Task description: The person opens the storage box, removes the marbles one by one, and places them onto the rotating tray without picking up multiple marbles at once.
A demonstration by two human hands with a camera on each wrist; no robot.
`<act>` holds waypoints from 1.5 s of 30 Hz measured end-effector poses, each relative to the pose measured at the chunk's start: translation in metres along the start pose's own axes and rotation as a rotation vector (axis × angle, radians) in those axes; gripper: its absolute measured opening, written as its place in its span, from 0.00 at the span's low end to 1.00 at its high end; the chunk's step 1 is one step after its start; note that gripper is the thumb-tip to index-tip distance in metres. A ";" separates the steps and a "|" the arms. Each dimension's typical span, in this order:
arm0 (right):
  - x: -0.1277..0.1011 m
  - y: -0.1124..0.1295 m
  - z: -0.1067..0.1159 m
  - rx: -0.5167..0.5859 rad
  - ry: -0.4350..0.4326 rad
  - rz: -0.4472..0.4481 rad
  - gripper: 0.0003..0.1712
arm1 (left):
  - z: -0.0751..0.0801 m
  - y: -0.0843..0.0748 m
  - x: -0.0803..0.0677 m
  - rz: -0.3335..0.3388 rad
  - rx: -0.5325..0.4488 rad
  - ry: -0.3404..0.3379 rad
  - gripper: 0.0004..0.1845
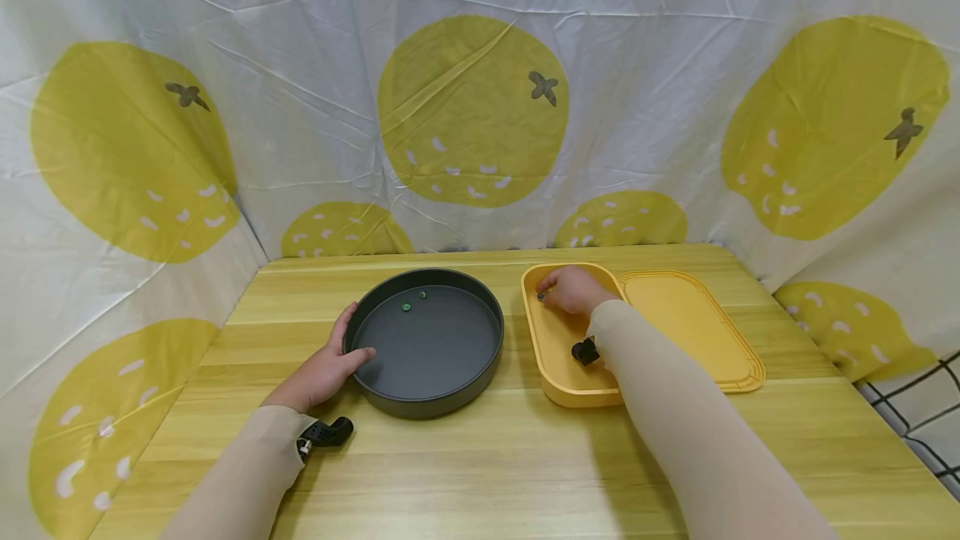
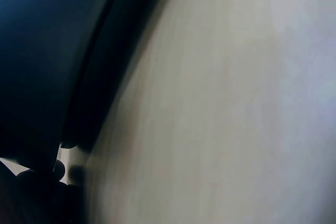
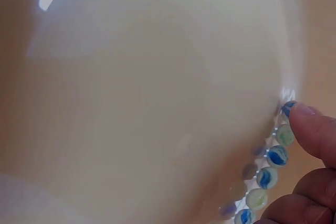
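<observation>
Blur swallowed most of the left wrist view, only a dark curved wall beside pale wood. The left hand (image 1: 324, 372) clasped the rim of the round, dark metal pan (image 1: 427, 340), thumb over its edge; 2 small green marbles (image 1: 406, 306) lay inside near the far wall. The right hand (image 1: 572, 289) sat in the far corner of the yellow plastic tray (image 1: 551, 357), fingers curled, hiding the marbles there. Up close, a fingertip (image 3: 310, 129) touched 1 blue glass marble (image 3: 288, 108) in a row.
</observation>
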State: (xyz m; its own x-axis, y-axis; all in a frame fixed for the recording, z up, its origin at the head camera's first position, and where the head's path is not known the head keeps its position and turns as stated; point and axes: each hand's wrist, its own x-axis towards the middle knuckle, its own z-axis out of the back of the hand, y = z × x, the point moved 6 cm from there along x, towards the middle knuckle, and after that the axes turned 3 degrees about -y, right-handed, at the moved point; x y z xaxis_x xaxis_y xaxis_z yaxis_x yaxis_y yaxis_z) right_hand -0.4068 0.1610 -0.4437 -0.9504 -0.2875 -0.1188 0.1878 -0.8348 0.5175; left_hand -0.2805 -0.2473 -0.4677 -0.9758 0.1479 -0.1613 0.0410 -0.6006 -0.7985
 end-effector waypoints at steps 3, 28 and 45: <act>-0.001 0.002 0.000 -0.019 0.005 0.012 0.16 | 0.000 0.000 0.000 -0.007 -0.006 0.000 0.52; 0.001 0.000 -0.007 -0.054 0.025 0.022 0.12 | 0.000 0.000 0.000 0.003 0.011 -0.001 0.52; 0.000 0.001 -0.005 -0.035 0.011 0.011 0.12 | 0.000 0.001 0.001 -0.008 0.000 -0.001 0.52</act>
State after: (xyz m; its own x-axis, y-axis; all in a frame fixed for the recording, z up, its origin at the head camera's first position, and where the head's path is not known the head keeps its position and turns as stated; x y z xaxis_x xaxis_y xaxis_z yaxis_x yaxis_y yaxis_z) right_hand -0.4056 0.1584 -0.4474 -0.9454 -0.3018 -0.1230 0.2070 -0.8477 0.4885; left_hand -0.2814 -0.2474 -0.4687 -0.9764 0.1514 -0.1543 0.0334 -0.5995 -0.7997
